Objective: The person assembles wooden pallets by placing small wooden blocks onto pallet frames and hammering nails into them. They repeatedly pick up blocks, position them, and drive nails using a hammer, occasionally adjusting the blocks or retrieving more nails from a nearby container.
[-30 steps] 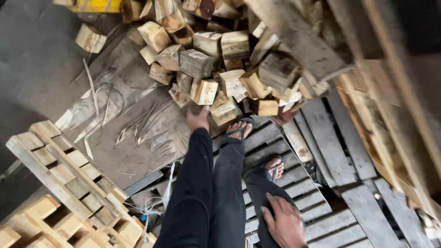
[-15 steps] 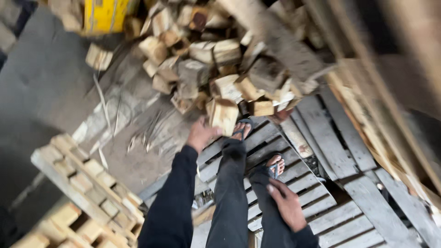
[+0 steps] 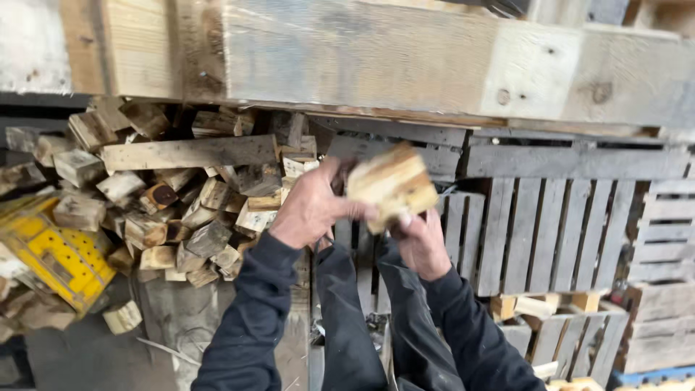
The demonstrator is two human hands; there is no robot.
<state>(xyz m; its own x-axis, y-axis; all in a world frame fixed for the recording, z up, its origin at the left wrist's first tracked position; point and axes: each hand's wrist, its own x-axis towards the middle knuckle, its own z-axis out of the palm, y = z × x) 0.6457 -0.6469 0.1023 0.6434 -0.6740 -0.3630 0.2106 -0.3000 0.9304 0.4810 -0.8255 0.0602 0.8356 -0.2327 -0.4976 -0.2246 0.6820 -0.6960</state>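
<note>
Both hands up at chest height, clamped on one pale wood block (image 3: 392, 185). Left hand (image 3: 311, 208) grips its near side, thumb across the front; right hand (image 3: 420, 242) holds it from below, fingers curled under. Block is in the air, clear of everything, in front of the grey pallets (image 3: 550, 232) standing on edge.

Heap of similar offcut blocks (image 3: 174, 210) lies to the left on the floor, with a long plank (image 3: 188, 153) across its top. Yellow metal piece (image 3: 54, 253) at the heap's left edge. Heavy timber beam (image 3: 405, 58) runs overhead.

Risks as I see them:
- Bare hands on rough-sawn wood: splinters, maybe nails.
- Grip looks shallow; block could slip onto the person's feet.
- Heap is loose; blocks could roll underfoot.
- Beam is close to head height.
</note>
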